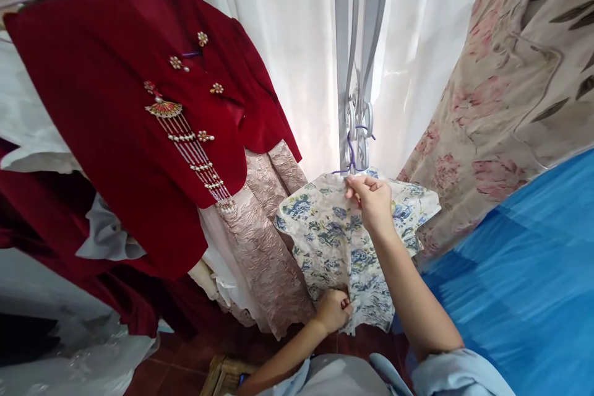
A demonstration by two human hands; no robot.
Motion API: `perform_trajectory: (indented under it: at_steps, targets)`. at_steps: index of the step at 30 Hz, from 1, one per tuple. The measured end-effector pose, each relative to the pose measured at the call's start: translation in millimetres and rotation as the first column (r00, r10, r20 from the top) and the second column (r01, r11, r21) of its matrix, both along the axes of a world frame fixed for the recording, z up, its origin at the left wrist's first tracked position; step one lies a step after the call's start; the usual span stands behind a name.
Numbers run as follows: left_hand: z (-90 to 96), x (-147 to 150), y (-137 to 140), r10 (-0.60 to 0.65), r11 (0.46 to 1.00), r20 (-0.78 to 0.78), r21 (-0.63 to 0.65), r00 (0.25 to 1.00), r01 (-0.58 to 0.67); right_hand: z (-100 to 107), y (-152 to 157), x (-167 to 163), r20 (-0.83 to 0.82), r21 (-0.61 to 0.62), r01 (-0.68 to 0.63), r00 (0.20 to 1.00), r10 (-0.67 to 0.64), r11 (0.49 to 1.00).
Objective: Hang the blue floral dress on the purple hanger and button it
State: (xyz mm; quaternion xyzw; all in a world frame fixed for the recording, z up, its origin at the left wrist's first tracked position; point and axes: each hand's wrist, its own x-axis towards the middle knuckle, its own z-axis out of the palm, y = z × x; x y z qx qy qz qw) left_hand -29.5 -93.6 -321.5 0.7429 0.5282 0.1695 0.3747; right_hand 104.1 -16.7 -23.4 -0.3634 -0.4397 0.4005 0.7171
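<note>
White curtain, floral top, right hand at neckline

Top hangs at the right hand, left hand lower, jacket left of them, more clothes right, curtain's behind.

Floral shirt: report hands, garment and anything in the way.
Right hand pinching floral shirt at neckline. Left hand holding its lower front. Shirt hanging from purple hanger. Red jacket to the left, not blocking.
</note>
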Motion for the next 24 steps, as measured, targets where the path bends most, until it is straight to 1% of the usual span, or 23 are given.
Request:
perform_trajectory:
  at_steps: [1, 2, 3, 4, 5, 6, 7, 8, 9, 10, 11, 12, 13, 14, 15, 16, 18, 21, 24]
  targets:
    - [10.3, -3, 3, -0.017, 1.000, 0.047, 0.008, 0.999, 0.016, 2, -1, 1, 0.005, 0.016, 0.000, 1.000, 0.000, 1.000]
    - [26.5, -6, 7, -0.033, 0.999, 0.109, 0.047, 0.994, 0.028, 3, -2, 2, 0.010, 0.024, -0.004, 1.000, 0.004, 1.000]
    - [49.0, -9, 12, -0.045, 0.992, 0.174, 0.122, 0.984, 0.024, 2, -4, 2, 0.015, 0.024, -0.010, 1.000, 0.009, 1.000]
    - [77.4, -12, 19, -0.059, 0.973, 0.240, 0.231, 0.969, 0.002, 1, -7, 3, 0.023, 0.019, -0.018, 1.000, 0.017, 1.000]
    - [110.4, -15, 27, -0.095, 0.928, 0.311, 0.371, 0.946, -0.029, 0, -10, 3, 0.032, 0.015, -0.026, 0.999, 0.025, 1.000]
    - [146.6, -17, 35, -0.136, 0.847, 0.358, 0.526, 0.924, -0.079, -2, -13, 4, 0.041, 0.015, -0.031, 0.999, 0.030, 0.999]
    - [183.9, -18, 44, -0.166, 0.732, 0.388, 0.665, 0.907, -0.151, -5, -16, 4, 0.053, 0.024, -0.032, 0.998, 0.031, 0.999]
    - [220.4, -17, 53, -0.193, 0.614, 0.394, 0.763, 0.899, -0.203, -6, -19, 4, 0.066, 0.040, -0.031, 0.997, 0.029, 0.999]
    - [254.1, -15, 62, -0.205, 0.544, 0.363, 0.814, 0.909, -0.202, -8, -21, 5, 0.081, 0.057, -0.028, 0.996, 0.023, 0.998]
    - [283.6, -12, 71, -0.217, 0.514, 0.318, 0.841, 0.923, -0.169, -9, -23, 5, 0.101, 0.074, -0.025, 0.995, 0.017, 0.997]
    - [308.1, -8, 79, -0.233, 0.524, 0.256, 0.846, 0.938, -0.100, -10, -25, 6, 0.127, 0.088, -0.020, 0.992, 0.008, 0.996]
    - [327.1, -3, 86, -0.260, 0.566, 0.175, 0.824, 0.950, 0.003, -11, -26, 8, 0.156, 0.094, -0.015, 0.988, 0.001, 0.995]
    - [340.9, 2, 92, -0.296, 0.613, 0.096, 0.782, 0.951, 0.112, -12, -26, 10, 0.184, 0.093, -0.012, 0.983, -0.006, 0.996]
    - [350.0, 7, 97, -0.328, 0.647, 0.025, 0.734, 0.944, 0.205, -12, -25, 11, 0.208, 0.085, -0.006, 0.978, -0.011, 0.996]
    - [355.2, 11, 100, -0.348, 0.662, -0.038, 0.698, 0.937, 0.274, -13, -24, 13, 0.225, 0.071, 0.001, 0.974, -0.017, 0.997]
    - [357.2, 16, 102, -0.350, 0.656, -0.092, 0.686, 0.932, 0.315, -14, -23, 15, 0.235, 0.054, 0.009, 0.972, -0.022, 0.998]
    - [354.6, 22, 103, -0.303, 0.601, -0.168, 0.730, 0.938, 0.324, -17, -20, 17, 0.227, 0.023, 0.031, 0.973, -0.036, 0.999]
    - [343.2, 26, 102, -0.238, 0.498, -0.209, 0.812, 0.949, 0.304, -24, -17, 16, 0.177, -0.011, 0.056, 0.983, -0.053, 0.998]
    - [332.6, 28, 102, -0.202, 0.434, -0.232, 0.850, 0.952, 0.299, -27, -15, 14, 0.131, -0.021, 0.086, 0.988, -0.083, 0.996]
